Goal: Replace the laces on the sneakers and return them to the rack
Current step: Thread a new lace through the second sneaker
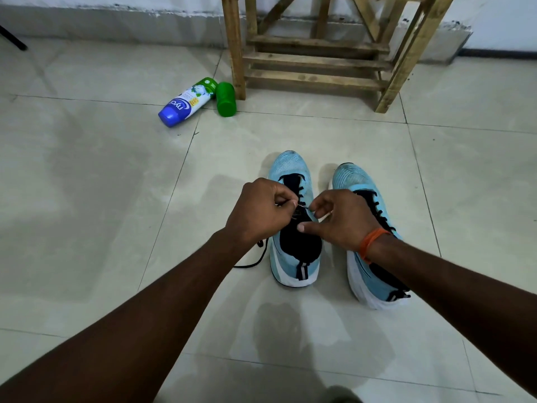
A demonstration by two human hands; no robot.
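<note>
Pale tiled floor fills the frame, glossy, with thin grout lines. The wooden rack stands at top centre-right against the wall; its low slatted shelf is bare.

Two forearms come in from the bottom corners and meet at centre frame. Two light-blue sneakers sit side by side on the floor just below centre, toes pointing at the rack, well apart from it. The centre sneaker is under both hands; dark tongue, white sole, heel tab towards the camera. The right-of-centre sneaker is already laced in black, partly hidden by the right wrist.

Left hand is over the centre sneaker's lace area, fingers curled tight, pinching the black lace. Right hand is just beside it, fingertips pinching the same lace's thin end between the hands, thumb sticking out towards frame left over the tongue. The lace's loose part trails onto the floor at the sneaker's left side.

White-and-blue bottle lies on its side in the upper left-centre, touching a green container next to the rack leg.

Orange band on the right wrist. Dark rod at the upper left edge, can't tell what it is.
</note>
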